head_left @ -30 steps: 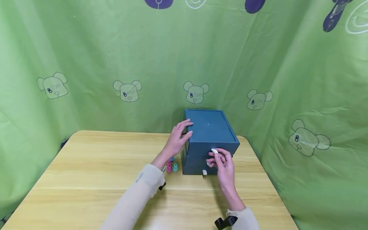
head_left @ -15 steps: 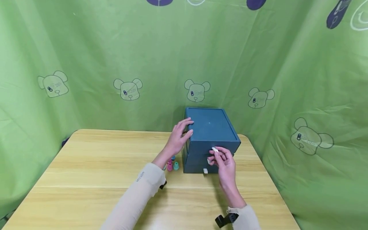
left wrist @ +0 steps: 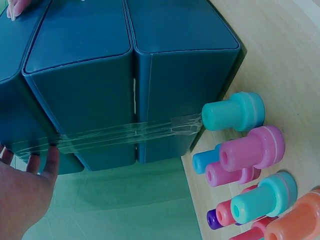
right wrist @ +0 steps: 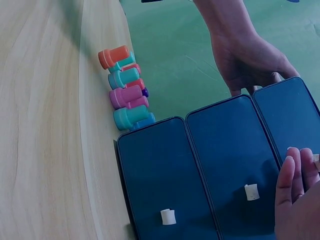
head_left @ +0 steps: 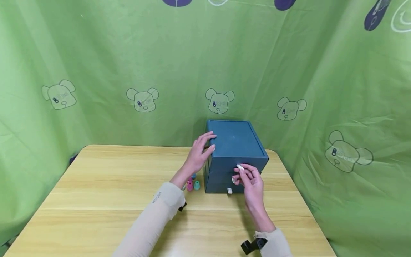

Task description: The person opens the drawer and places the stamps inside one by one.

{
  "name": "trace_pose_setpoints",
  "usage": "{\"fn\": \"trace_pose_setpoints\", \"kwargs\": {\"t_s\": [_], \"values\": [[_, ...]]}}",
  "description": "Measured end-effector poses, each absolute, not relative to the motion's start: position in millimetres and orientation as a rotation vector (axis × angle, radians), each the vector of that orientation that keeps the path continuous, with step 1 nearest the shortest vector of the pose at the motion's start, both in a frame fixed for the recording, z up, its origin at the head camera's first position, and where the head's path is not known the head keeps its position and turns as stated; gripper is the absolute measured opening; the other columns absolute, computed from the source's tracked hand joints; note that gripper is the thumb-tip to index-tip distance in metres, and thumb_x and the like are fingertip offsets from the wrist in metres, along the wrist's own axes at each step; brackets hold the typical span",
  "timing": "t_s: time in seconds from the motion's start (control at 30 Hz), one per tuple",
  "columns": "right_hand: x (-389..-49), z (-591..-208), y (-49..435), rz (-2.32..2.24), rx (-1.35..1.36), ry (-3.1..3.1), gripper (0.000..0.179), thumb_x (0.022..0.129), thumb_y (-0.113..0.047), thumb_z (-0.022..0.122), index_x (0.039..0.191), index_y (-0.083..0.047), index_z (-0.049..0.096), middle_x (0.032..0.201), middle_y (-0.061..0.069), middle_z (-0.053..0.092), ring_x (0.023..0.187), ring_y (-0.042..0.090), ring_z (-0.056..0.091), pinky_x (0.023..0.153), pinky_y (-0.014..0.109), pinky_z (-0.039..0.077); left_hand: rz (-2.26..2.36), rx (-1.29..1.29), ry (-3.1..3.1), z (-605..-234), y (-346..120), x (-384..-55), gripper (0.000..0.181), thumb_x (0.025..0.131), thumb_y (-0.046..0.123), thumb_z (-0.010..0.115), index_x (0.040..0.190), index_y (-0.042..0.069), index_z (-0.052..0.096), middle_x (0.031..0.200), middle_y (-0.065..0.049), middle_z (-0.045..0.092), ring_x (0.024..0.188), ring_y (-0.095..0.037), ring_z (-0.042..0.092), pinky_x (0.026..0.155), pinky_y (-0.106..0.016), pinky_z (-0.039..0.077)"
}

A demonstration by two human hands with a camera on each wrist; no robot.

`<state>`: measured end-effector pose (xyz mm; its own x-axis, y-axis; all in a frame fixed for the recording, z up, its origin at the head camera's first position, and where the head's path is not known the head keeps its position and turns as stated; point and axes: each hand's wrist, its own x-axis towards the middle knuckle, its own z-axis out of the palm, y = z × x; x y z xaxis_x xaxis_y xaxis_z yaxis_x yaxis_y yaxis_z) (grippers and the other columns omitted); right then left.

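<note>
A dark blue three-drawer unit (head_left: 236, 141) stands at the back right of the table, its drawers flush in the right wrist view. My left hand (head_left: 197, 154) rests against its left side and top edge, fingers spread. In front, my right hand (head_left: 253, 185) pinches the top drawer's white pull tab (head_left: 240, 167) between thumb and finger. The middle white tab (right wrist: 252, 192) and the bottom white tab (right wrist: 168, 217) stick out below. Clear tape (left wrist: 132, 133) runs across the unit's side, and the left fingers touch near its end.
Several small stepped plastic cup-like pieces stand left of the unit, including a turquoise piece (left wrist: 235, 112), a pink piece (left wrist: 253, 149) and an orange piece (left wrist: 296, 220). The wooden table (head_left: 106, 185) extends left and forward. A green curtain (head_left: 173, 60) hangs behind.
Both hands keep their places on the drawer unit. The head view has shifted very slightly; nothing else visibly differs.
</note>
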<state>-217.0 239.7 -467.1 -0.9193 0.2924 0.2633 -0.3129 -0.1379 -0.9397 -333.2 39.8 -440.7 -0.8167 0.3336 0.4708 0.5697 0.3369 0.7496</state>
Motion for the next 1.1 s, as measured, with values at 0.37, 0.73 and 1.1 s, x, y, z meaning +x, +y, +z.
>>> {"fn": "trace_pose_setpoints", "kwargs": {"t_s": [0.37, 0.73, 1.1], "values": [[-213, -467, 240, 2.115, 0.031, -1.737, 0.027, 0.106, -0.005, 0.057, 0.129, 0.008, 0.054, 0.098, 0.002, 0.076, 0.076, 0.014, 0.073, 0.063, 0.022, 0.058, -1.479, -0.811, -2.38, -440, 40, -332, 0.053, 0.106, 0.047, 0.044, 0.153, 0.023, 0.048, 0.168, 0.006, 0.033, 0.153, -0.025, 0.032, 0.123, -0.056, 0.031], [-206, -467, 241, 2.112, 0.068, -1.738, 0.027, 0.105, -0.005, 0.058, 0.127, 0.009, 0.054, 0.099, 0.004, 0.076, 0.078, 0.015, 0.074, 0.063, 0.023, 0.059, -1.501, -0.816, -2.377, -439, 39, -331, 0.051, 0.107, 0.045, 0.045, 0.153, 0.023, 0.047, 0.168, 0.006, 0.032, 0.153, -0.025, 0.032, 0.123, -0.057, 0.031], [-194, -466, 243, 2.113, 0.025, -1.774, 0.026, 0.105, -0.006, 0.058, 0.128, 0.007, 0.055, 0.099, 0.002, 0.077, 0.08, 0.015, 0.074, 0.063, 0.022, 0.058, -1.499, -0.822, -2.376, -438, 39, -330, 0.051, 0.107, 0.045, 0.044, 0.153, 0.022, 0.047, 0.168, 0.005, 0.032, 0.153, -0.026, 0.032, 0.123, -0.056, 0.031]]}}
